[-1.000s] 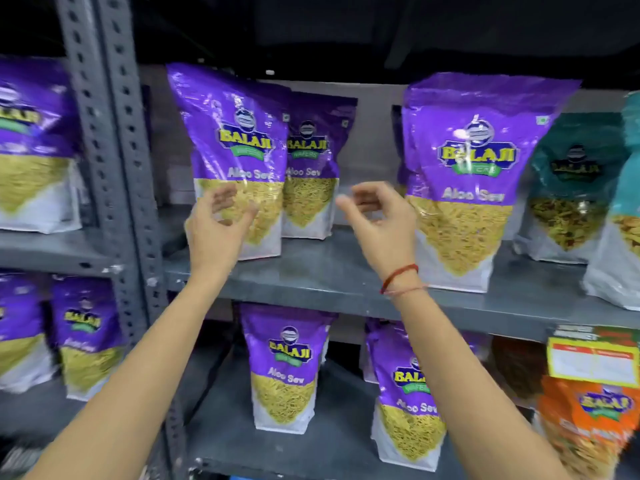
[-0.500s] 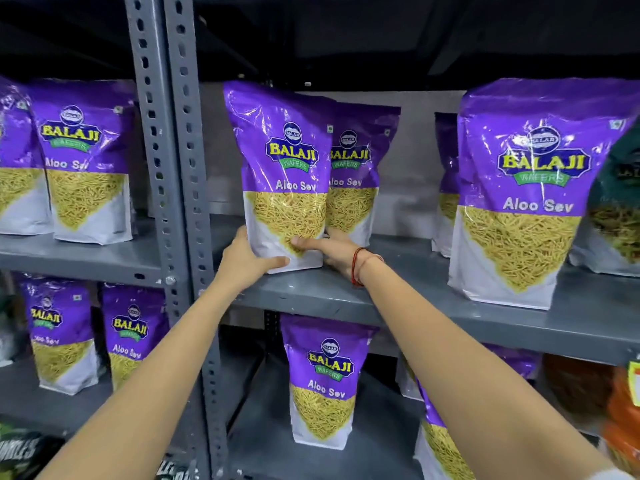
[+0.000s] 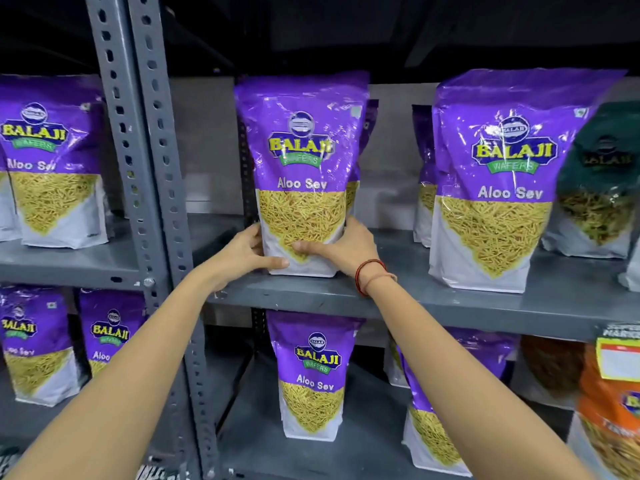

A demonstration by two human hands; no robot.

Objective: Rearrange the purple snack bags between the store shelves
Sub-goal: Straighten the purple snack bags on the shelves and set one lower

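Gripping the lower part of a purple snack bag [image 3: 301,174] in the middle of the frame, both hands press on it from opposite sides. The left hand [image 3: 242,256] wraps the bag's lower left edge, thumb lying along the white bottom panel. The right hand [image 3: 341,245] holds the lower right edge, fingers spread over the yellow printed area, and a red thread bracelet [image 3: 367,275] sits on its wrist. The bag is a glossy plastic pouch, tall and upright, with a flat sealed top and a white base; it stands on the grey metal shelf [image 3: 450,306] at the shelf's left end. Just behind it a second purple bag [image 3: 369,133] shows only as a narrow strip on its right side.

At the right of the frame another shiny purple bag [image 3: 498,181] stands on the same shelf, well apart from the held one, and beside it a dark green bag [image 3: 602,174], which looks blurred. A grey perforated steel post [image 3: 149,168] rises left of the centre. At the left edge, on the neighbouring shelf, stands one more purple bag [image 3: 52,161]. In the lower half a purple bag [image 3: 313,375] stands upright on the lower shelf, and an orange bag [image 3: 613,410] appears in the lower right corner under a yellow price tag [image 3: 618,358].
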